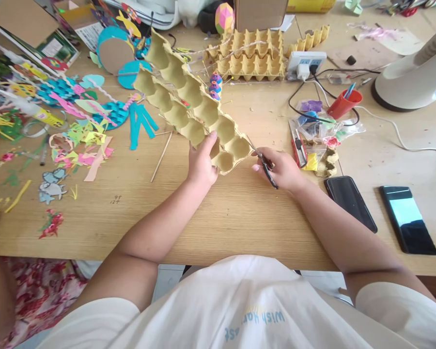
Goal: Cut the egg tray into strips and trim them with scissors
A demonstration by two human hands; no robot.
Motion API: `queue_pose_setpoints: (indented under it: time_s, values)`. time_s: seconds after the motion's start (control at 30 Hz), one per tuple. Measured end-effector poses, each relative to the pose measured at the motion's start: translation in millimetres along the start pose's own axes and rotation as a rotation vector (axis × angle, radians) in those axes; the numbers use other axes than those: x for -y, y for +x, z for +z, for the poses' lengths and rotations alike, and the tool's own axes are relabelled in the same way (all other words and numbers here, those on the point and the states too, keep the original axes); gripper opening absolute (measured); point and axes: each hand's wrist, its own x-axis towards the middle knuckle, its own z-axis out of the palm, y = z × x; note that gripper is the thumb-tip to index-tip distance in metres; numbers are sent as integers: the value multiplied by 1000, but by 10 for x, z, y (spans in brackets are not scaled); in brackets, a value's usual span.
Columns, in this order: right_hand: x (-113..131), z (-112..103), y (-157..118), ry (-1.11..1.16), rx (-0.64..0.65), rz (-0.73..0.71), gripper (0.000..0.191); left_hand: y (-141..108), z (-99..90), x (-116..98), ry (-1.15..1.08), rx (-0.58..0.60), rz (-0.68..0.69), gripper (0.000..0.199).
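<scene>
Egg carton (193,91), two-rowed, was gripped by the left hand (202,162), the right hand (286,169) held one pair of scissors (268,170), and one red cup (343,106) contained blue items (349,90).

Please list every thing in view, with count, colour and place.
Held egg carton: one, tan, centre
Scissors: one, black-handled, carton's right end
Other egg cartons: several, tan, back
Phones: two, black, right
Cutter: one, red, right
Cup: one, red, right
Socket strip: one, white, back right
Stand base: one, white, far right
Faceted ball: one, pink-yellow, back
Nozzled bottles: two, white-yellow, left
Paper scraps, cutouts: uncountable, mixed, mostly left
Table: one, light wood, beneath
Shirt: one, white, bottom
Left grip: one, bare, holding carton
Right grip: one, bare, holding scissors
</scene>
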Motion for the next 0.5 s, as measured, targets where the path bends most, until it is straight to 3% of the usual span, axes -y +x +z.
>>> queue_pose_setpoints:
  time_s: [0.13,0.3,0.5]
  values:
    - [-4,-25,-8,-43,48,-13,58,-48,58,-78,-62,-58,34,56]
    - [-50,-60,-6,-214,136,-100,60,-6,49,-130,-108,-129,-59,56]
    - [-49,-43,12,-279,222,-243,61,-29,59,-117,-72,-103,-79,60]
